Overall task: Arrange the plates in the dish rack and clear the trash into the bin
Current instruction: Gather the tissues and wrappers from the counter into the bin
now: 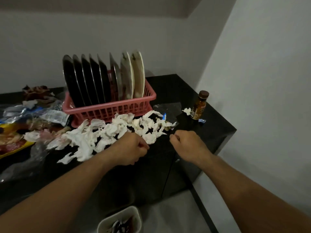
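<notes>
A pink dish rack [111, 108] stands at the back of the black counter [210, 130] with several plates [101, 79] upright in it, dark ones on the left and pale ones on the right. In front of it lies a long heap of crumpled white tissues [114, 132]. My left hand [131, 148] is at the heap's near edge with fingers curled; whether it holds anything is hidden. My right hand [186, 143] hovers over the counter's front edge, fingers curled in, nothing visible in them. A white bin [121, 221] with some trash inside stands on the floor below.
Wrappers and plastic packets [33, 118] are piled at the left of the counter. A brown bottle [199, 105] stands at the right with a small tissue scrap [187, 111] and a blue wrapper [202, 121] beside it. White walls close in behind and on the right.
</notes>
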A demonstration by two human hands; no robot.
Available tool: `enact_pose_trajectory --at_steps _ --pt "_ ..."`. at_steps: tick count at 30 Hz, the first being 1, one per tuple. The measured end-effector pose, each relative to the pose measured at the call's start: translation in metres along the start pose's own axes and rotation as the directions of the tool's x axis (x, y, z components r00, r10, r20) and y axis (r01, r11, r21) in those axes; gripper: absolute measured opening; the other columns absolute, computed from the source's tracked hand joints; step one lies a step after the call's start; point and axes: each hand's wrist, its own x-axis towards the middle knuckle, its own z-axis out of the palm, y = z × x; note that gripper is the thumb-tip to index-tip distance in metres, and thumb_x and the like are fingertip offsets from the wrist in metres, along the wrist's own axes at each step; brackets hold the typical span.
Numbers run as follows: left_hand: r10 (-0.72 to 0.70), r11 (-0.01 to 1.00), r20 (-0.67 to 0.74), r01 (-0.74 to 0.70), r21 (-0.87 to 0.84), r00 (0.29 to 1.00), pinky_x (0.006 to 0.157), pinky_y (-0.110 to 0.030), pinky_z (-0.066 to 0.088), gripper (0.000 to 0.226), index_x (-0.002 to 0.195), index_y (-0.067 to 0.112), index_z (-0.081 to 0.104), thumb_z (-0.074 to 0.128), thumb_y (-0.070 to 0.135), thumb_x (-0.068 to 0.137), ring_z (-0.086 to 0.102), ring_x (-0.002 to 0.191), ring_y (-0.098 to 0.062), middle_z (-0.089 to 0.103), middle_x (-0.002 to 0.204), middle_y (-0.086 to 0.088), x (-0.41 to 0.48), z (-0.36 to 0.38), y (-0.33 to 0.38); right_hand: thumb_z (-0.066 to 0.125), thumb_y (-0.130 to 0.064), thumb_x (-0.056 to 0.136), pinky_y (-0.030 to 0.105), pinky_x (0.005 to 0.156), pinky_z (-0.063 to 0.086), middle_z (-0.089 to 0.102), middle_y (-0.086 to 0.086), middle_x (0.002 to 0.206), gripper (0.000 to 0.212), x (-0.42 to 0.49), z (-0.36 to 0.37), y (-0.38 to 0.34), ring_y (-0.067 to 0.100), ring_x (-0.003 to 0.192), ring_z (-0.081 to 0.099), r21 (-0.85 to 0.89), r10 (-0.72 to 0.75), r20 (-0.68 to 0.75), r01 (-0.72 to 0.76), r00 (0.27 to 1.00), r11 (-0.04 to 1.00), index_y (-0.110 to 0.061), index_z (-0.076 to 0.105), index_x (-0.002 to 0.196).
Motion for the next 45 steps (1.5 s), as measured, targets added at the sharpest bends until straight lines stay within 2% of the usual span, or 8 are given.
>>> enact_pose_trajectory --at_steps 3,6,11,19,26,34,40,45 --pt "-0.009 1.0 0.0 0.009 0.0 1.0 0.046 -0.011 0.041 0.013 0.081 0.031 0.069 0.063 0.031 0.092 0.06 0.051 0.001 0.063 0.06 0.012 -0.039 0.016 -0.018 0.046 -0.039 0.098 0.032 0.054 0.043 0.059 -0.002 0.071 0.028 -0.025 0.029 -0.005 0.012 0.06 0.055 -0.035 -0.002 0.081 0.005 0.997 0.999 -0.024 0.057 0.076" --pt "-0.007 0.989 -0.013 0.009 0.149 1.0 0.046 -0.018 0.037 0.04 0.063 0.024 0.062 0.057 0.051 0.091 0.053 0.045 -0.001 0.056 0.052 0.008 -0.069 0.036 -0.037 0.045 -0.037 0.094 0.034 0.056 0.044 0.059 -0.004 0.075 0.02 -0.057 0.067 -0.005 0.014 0.065 0.056 -0.073 0.021 0.123 -0.013 0.992 0.997 -0.025 0.054 0.081" --pt "0.052 0.923 -0.062 -0.024 0.383 0.997 0.046 -0.024 0.031 0.05 0.05 0.023 0.052 0.048 0.054 0.09 0.05 0.046 -0.005 0.051 0.049 0.006 -0.104 0.07 -0.074 0.046 -0.035 0.096 0.026 0.049 0.036 0.056 -0.008 0.076 0.013 -0.102 0.118 -0.003 0.008 0.064 0.054 -0.087 0.093 0.222 -0.075 0.971 0.993 -0.032 0.048 0.084" --pt "-0.074 0.914 0.114 0.022 0.406 0.991 0.045 -0.022 0.031 0.049 0.055 0.025 0.052 0.039 0.055 0.09 0.051 0.047 -0.005 0.052 0.052 0.007 -0.136 0.126 -0.182 0.04 -0.038 0.098 0.036 0.071 0.047 0.065 0.012 0.089 0.031 -0.148 0.235 0.005 0.03 0.082 0.06 -0.111 0.168 0.219 -0.147 0.961 0.983 -0.021 0.05 0.075" --pt "-0.097 0.876 0.136 0.019 0.482 0.986 0.056 -0.03 0.04 0.04 0.063 0.023 0.048 0.043 0.045 0.096 0.054 0.062 -0.017 0.056 0.068 0.001 -0.156 0.166 -0.292 0.041 -0.038 0.097 0.029 0.065 0.035 0.067 0.012 0.091 0.027 -0.158 0.365 0.014 0.028 0.082 0.06 -0.124 0.192 0.248 -0.165 0.95 0.978 -0.026 0.042 0.073" --pt "-0.113 0.917 0.092 0.068 0.394 0.989 0.055 -0.028 0.036 0.046 0.056 0.024 0.038 0.041 0.043 0.098 0.044 0.055 -0.01 0.042 0.058 0.004 -0.144 0.271 -0.429 0.04 -0.042 0.097 0.038 0.077 0.047 0.063 0.011 0.113 0.037 -0.094 0.533 0.102 0.031 0.096 0.062 -0.31 0.032 0.339 0.079 0.94 0.948 -0.016 0.054 0.12" --pt "-0.125 0.927 -0.006 0.119 0.356 0.992 0.05 -0.023 0.027 0.049 0.052 0.023 0.036 0.044 0.045 0.095 0.042 0.05 -0.009 0.042 0.055 0.004 -0.117 0.338 -0.519 0.048 -0.033 0.091 0.041 0.096 0.037 0.047 0.011 0.121 0.032 -0.031 0.642 0.175 0.028 0.11 0.043 -0.317 -0.021 0.442 0.179 0.897 0.931 -0.013 0.046 0.116" --pt "-0.103 0.918 -0.058 0.117 0.38 0.993 0.049 -0.021 0.028 0.045 0.054 0.027 0.038 0.043 0.046 0.095 0.045 0.05 -0.006 0.045 0.057 0.007 -0.08 0.375 -0.55 0.053 -0.026 0.093 0.042 0.115 0.028 0.037 0.003 0.144 0.048 -0.001 0.687 0.222 0.023 0.136 0.032 -0.34 0.045 0.542 0.169 0.839 0.925 -0.02 0.04 0.139"
